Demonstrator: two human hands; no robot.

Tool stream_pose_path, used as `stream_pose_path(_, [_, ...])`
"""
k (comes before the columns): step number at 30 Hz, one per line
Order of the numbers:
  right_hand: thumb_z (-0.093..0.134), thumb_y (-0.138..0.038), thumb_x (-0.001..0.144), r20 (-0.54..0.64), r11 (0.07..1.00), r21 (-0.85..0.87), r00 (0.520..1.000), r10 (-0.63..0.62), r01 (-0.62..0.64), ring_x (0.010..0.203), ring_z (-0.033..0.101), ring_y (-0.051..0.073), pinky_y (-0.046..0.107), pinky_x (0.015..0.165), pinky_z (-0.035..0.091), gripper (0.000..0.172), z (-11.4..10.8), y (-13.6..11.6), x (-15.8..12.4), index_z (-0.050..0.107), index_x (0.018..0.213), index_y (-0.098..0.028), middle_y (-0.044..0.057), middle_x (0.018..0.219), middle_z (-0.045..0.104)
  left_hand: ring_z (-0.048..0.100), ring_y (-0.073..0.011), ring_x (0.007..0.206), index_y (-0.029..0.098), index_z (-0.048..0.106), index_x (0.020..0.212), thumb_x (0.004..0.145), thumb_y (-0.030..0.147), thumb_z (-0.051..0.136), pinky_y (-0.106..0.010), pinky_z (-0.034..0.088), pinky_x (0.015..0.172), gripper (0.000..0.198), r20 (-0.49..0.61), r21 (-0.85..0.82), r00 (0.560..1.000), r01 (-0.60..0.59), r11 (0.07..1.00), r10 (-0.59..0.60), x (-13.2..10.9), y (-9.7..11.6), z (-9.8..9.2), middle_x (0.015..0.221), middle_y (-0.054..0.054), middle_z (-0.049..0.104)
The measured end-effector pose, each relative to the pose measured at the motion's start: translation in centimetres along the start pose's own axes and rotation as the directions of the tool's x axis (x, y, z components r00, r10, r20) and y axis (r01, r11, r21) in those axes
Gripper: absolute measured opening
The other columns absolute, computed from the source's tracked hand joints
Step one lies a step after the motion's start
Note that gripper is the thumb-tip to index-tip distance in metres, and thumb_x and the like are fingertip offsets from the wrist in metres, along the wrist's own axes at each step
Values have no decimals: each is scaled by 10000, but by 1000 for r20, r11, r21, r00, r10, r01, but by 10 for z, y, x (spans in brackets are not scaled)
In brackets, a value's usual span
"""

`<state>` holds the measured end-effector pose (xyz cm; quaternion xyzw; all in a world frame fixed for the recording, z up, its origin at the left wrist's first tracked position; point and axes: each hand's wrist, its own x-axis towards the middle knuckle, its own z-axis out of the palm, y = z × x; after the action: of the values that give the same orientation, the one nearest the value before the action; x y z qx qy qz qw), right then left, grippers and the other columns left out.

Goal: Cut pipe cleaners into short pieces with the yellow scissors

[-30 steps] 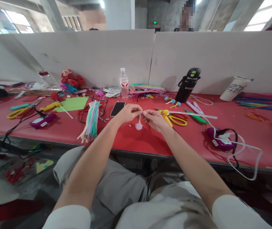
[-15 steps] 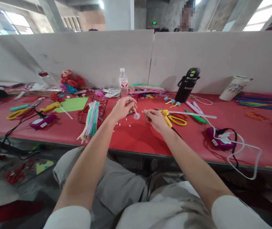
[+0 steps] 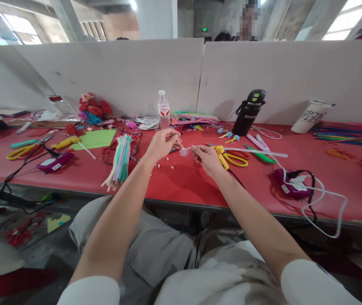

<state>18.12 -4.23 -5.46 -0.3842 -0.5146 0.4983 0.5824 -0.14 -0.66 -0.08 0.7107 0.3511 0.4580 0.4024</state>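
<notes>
A small pale-pink tuft (image 3: 183, 151) on a short thin stem is held just above the red table (image 3: 183, 182), between the two hands and slightly nearer the left one. The stem is pinched between the thumb and fingertips of the left hand (image 3: 163, 144), with the fluffy head turned toward the right hand (image 3: 206, 157). The right hand's thumb and forefinger are drawn together just beside the tuft; whether anything is caught between them cannot be told. Tiny pale scraps are scattered on the cloth beneath the left wrist. Yellow-handled scissors (image 3: 231, 157) lie touching the table right behind the right hand, and a bundle of pastel pipe cleaners (image 3: 120, 161) is laid out near the left forearm. Farther back a water bottle (image 3: 163, 109) and a black flask (image 3: 249, 112) stand upright against the grey partition (image 3: 120, 76). A purple glue gun (image 3: 290, 186) with a white cable rests near the table's front edge, well apart to the right.
</notes>
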Motion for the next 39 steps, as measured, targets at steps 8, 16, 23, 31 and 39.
stream_pose_path(8, [702,-544,733,-9,997,-74,1000,-6,5,477,372,79,244,469,273,404,-1,5,2,549,601,-194,-37,529,463,705,-157,736,124,600,942,864,266,580,-324,601,748,163,-9,-49,999,53,997,-54,-2,2,4,852,-85,689])
stream_pose_path(16, [680,-562,749,-42,987,-157,998,-45,38,465,353,83,250,460,256,434,-4,12,6,535,581,-190,-37,500,452,710,-172,760,113,607,910,868,256,584,-337,607,760,151,-16,-33,997,72,997,-72,-4,8,8,827,-92,686])
stream_pose_path(23, [678,-561,745,-59,987,-157,998,-36,26,466,345,88,258,467,248,419,-2,10,5,539,594,-195,-39,502,446,709,-158,747,112,603,907,877,271,586,-315,608,757,162,-10,-42,996,93,995,-94,-3,6,9,809,-83,676])
stream_pose_path(31, [669,-590,734,-66,985,-171,997,-35,23,464,327,89,258,463,224,425,0,9,5,566,619,-194,-41,499,433,703,-150,740,121,601,930,871,321,596,-292,610,719,208,12,-28,997,79,996,-78,-1,1,8,850,-83,670])
stream_pose_path(39, [698,-583,702,-80,980,-197,996,-27,11,471,314,86,260,463,208,435,3,4,2,550,583,-192,-42,487,420,706,-153,746,121,600,926,875,295,586,-304,608,743,182,-1,-47,997,83,995,-83,-2,2,8,828,-78,674])
